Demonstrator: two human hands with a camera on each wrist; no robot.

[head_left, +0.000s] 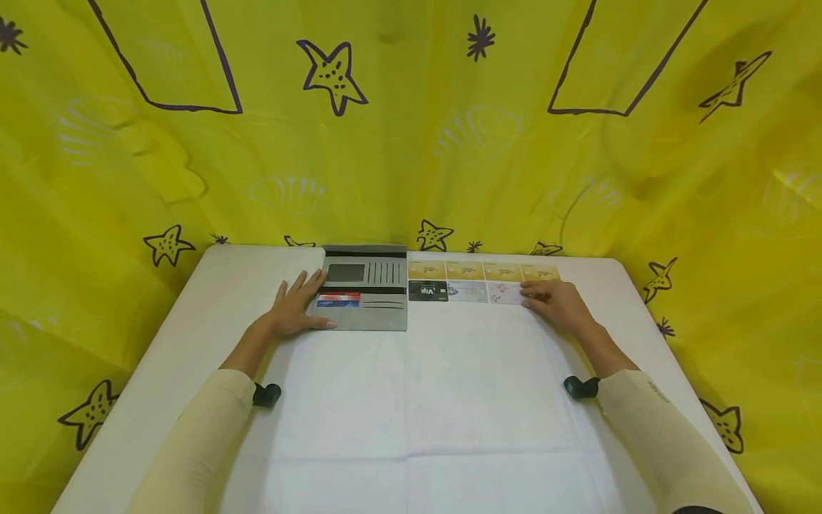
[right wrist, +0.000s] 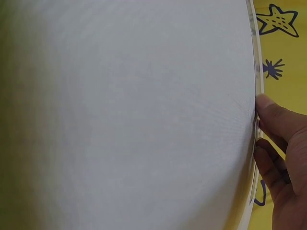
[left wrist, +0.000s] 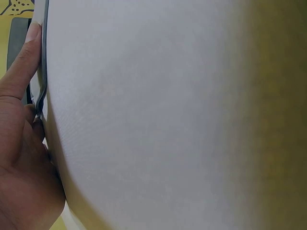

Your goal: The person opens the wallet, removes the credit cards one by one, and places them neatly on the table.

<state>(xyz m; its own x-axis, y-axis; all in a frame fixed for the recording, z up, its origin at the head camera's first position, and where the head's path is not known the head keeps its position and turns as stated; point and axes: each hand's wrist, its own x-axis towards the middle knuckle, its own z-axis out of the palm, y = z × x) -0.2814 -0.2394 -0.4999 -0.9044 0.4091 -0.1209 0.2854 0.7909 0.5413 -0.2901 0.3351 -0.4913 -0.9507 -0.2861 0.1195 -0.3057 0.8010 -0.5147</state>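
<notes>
A grey wallet (head_left: 384, 321) lies opened out flat near the table's far edge, with a red card (head_left: 340, 295) and a blue card (head_left: 338, 303) in its lower pocket. My left hand (head_left: 292, 310) rests at its left side, fingers spread and thumb on the lower part; the left wrist view shows the thumb (left wrist: 24, 62) along the wallet's edge. To the wallet's right, my right hand (head_left: 557, 303) holds the right edge of a pink-and-white card (head_left: 504, 293) between thumb and fingers. That card lies in line with a silver card (head_left: 467, 291) and a black VIP card (head_left: 427, 290).
Above these runs a row of several gold cards (head_left: 464, 270), the rightmost partly behind my right hand. A white cloth covers the table (head_left: 411, 400). Yellow patterned curtain (head_left: 398, 157) hangs right behind the far edge and along both sides.
</notes>
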